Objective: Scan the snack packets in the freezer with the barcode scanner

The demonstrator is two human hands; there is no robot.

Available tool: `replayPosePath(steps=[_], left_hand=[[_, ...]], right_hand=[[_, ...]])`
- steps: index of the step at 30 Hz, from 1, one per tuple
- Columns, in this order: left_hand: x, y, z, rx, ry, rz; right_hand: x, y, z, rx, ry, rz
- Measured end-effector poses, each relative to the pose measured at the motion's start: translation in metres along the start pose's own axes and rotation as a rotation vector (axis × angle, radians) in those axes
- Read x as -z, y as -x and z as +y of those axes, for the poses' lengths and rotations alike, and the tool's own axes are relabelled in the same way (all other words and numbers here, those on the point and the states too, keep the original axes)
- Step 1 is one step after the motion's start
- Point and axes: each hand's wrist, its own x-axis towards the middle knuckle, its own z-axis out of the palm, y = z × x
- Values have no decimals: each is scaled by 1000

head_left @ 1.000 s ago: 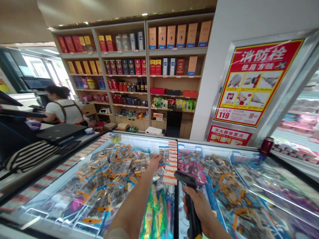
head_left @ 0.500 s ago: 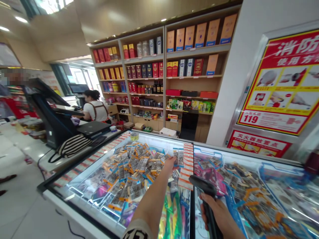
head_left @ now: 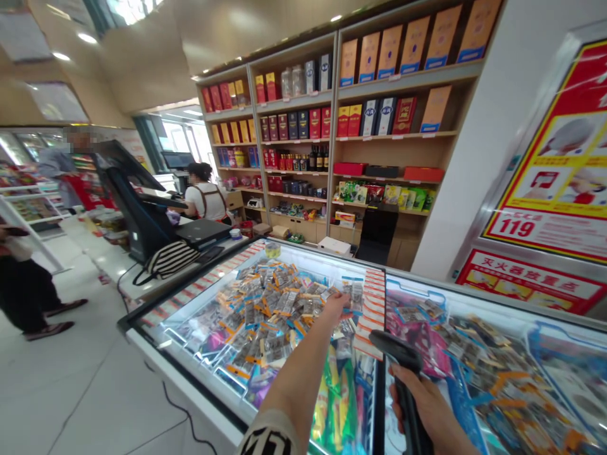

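My right hand (head_left: 420, 398) is wrapped round the grip of a black handheld barcode scanner (head_left: 398, 354), its head turned left toward the striped strip. My left hand (head_left: 337, 304) reaches far over the glass-topped chest freezer (head_left: 165, 351), its fingers closed at the edge of a small clear packet (head_left: 353, 292) with a blue top band. A wide heap of similar small packets (head_left: 279, 303), with orange and blue ends, spreads to the left of that hand. Below the left wrist lie long green and yellow packages (head_left: 337, 398). The left fingertips are small and partly hidden.
An orange-and-white striped strip (head_left: 372, 309) runs along the freezer divider. More packets (head_left: 512, 379) lie in the right section. Left stand a checkout screen (head_left: 126, 208) and a striped bag (head_left: 173, 259). A person (head_left: 206, 196) works behind; another (head_left: 33, 284) stands left. Boxed goods fill shelves (head_left: 334, 145).
The view has swung left, so everything sits further right in the picture. My left hand stays by the same packet, and my right hand keeps its hold on the scanner.
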Motion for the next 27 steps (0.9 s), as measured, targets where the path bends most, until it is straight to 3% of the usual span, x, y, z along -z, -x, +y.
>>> replayPosePath(steps=[6, 12, 27], left_hand=[[14, 4, 2, -4, -49, 49], [26, 5, 6, 13, -44, 93], [12, -11, 0, 44, -44, 32]], right_hand=[[-10, -2, -1, -29, -38, 19], [-15, -10, 2, -7, 65, -26], [-16, -2, -2, 6, 12, 96]])
